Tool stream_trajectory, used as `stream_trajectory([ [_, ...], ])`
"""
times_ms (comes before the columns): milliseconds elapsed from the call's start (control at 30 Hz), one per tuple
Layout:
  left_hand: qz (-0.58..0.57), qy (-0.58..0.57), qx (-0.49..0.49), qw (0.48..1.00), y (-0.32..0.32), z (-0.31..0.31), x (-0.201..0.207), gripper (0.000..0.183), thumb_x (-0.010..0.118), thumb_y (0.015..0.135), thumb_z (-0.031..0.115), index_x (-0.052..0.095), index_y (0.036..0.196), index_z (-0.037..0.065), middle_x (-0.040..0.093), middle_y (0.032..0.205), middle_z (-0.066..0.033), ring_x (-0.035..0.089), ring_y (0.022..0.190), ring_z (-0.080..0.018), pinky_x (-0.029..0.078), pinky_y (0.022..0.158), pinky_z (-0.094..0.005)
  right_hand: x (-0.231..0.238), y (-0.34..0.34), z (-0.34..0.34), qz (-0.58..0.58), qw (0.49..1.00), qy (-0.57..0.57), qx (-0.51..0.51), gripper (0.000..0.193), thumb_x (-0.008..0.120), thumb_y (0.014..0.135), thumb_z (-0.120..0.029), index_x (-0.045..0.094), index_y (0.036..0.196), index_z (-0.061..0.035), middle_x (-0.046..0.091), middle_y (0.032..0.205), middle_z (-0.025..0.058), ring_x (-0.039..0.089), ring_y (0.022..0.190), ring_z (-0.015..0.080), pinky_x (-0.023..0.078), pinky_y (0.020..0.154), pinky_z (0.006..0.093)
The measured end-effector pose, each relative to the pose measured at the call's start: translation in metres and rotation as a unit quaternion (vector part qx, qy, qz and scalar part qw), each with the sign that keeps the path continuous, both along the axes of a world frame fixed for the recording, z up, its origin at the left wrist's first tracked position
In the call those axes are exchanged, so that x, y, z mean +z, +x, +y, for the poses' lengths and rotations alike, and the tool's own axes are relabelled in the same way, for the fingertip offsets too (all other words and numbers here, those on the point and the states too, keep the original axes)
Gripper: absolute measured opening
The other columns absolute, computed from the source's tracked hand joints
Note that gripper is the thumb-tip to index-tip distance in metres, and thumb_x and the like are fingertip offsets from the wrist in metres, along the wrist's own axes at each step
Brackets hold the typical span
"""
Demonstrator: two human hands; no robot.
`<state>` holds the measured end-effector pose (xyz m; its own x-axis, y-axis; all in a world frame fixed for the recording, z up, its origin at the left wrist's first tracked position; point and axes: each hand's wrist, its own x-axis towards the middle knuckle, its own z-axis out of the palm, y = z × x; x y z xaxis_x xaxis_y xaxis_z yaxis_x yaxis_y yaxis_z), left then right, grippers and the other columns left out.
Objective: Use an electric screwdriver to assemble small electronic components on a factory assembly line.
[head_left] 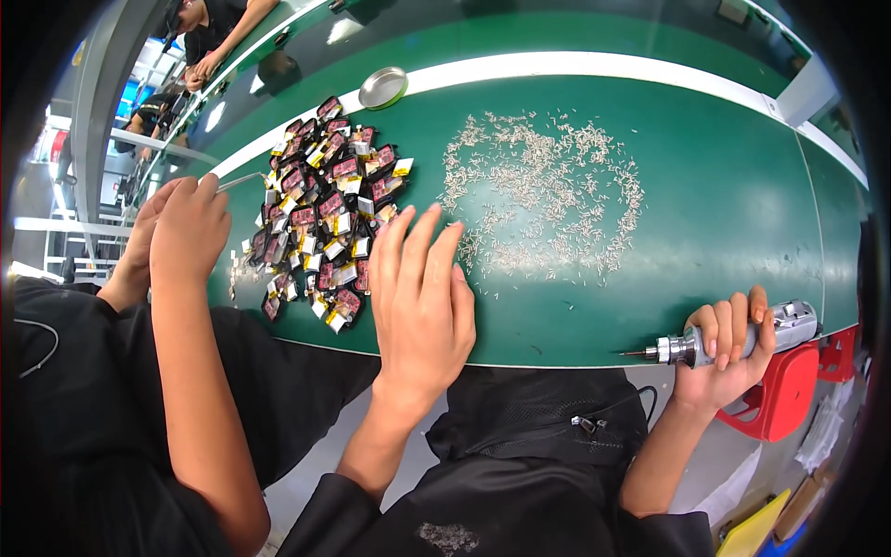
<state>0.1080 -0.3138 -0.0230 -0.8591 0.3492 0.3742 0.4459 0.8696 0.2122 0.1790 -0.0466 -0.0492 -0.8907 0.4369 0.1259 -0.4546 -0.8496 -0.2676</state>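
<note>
My left hand (422, 297) reaches over the green table with its fingers stretched out and nothing visible in them. Its fingertips are at the right edge of a heap of small black electronic modules (331, 206), which have red circuit boards and silvery battery pouches with yellow tape; whether they touch cannot be told. To the right of this hand, many tiny silvery screws (548, 190) lie scattered. At the table's front right, my right hand (727, 348) is closed round a grey electric screwdriver (794, 323), its bit pointing left.
A shallow round metal dish (383, 87) stands behind the heap. On my left, a co-worker's hands (190, 227) hold a thin metal rod (243, 181) by the heap. A white rail (557, 63) borders the green table (733, 223). Red stools (784, 395) stand below right.
</note>
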Motion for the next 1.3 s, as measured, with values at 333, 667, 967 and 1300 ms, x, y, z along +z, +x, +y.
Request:
stream_trajectory([
  [333, -0.051, -0.020, -0.034, 0.998, -0.001, 0.003, 0.003, 0.043, 0.058, 0.088, 0.009, 0.051, 0.128, -0.003, 0.049, 0.137, -0.0188, 0.043, 0.130, -0.0350, 0.028, 0.111, -0.0472, 0.000, 0.002, 0.000, -0.011, 1.000, -0.012, -0.010, 0.015, 0.043, 0.098, -0.016, 0.043, 0.086, -0.0064, 0.035, 0.052, -0.0004, 0.033, 0.042, 0.0097, 0.034, 0.048, 0.0269],
  [667, -0.088, -0.033, -0.054, 0.994, -0.003, 0.001, 0.006, 0.068, 0.066, 0.084, 0.022, 0.036, 0.140, -0.003, 0.031, 0.148, -0.0232, 0.031, 0.137, -0.0390, 0.024, 0.112, -0.0485, 0.001, 0.000, -0.001, -0.019, 1.000, -0.017, 0.005, 0.015, 0.045, 0.097, -0.015, 0.043, 0.084, -0.0066, 0.034, 0.052, -0.0011, 0.033, 0.042, 0.0093, 0.034, 0.048, 0.0267],
  [967, -0.110, 0.022, -0.024, 0.993, 0.043, -0.030, -0.001, 0.051, 0.063, 0.083, 0.010, 0.049, 0.130, -0.005, 0.042, 0.140, -0.0235, 0.038, 0.131, -0.0427, 0.033, 0.107, -0.0486, 0.001, -0.004, -0.001, -0.016, 1.000, -0.021, 0.015, 0.014, 0.048, 0.096, -0.015, 0.043, 0.085, -0.0081, 0.034, 0.053, -0.0017, 0.034, 0.042, 0.0075, 0.034, 0.048, 0.0256],
  [1300, -0.087, 0.042, -0.039, 0.995, 0.022, -0.012, -0.002, 0.052, 0.058, 0.089, 0.018, 0.045, 0.134, -0.004, 0.037, 0.143, -0.0256, 0.038, 0.131, -0.0435, 0.031, 0.107, -0.0488, 0.001, -0.002, 0.002, -0.016, 1.000, -0.019, 0.009, 0.013, 0.048, 0.095, -0.014, 0.043, 0.085, -0.0082, 0.034, 0.054, -0.0023, 0.033, 0.042, 0.0070, 0.034, 0.048, 0.0248],
])
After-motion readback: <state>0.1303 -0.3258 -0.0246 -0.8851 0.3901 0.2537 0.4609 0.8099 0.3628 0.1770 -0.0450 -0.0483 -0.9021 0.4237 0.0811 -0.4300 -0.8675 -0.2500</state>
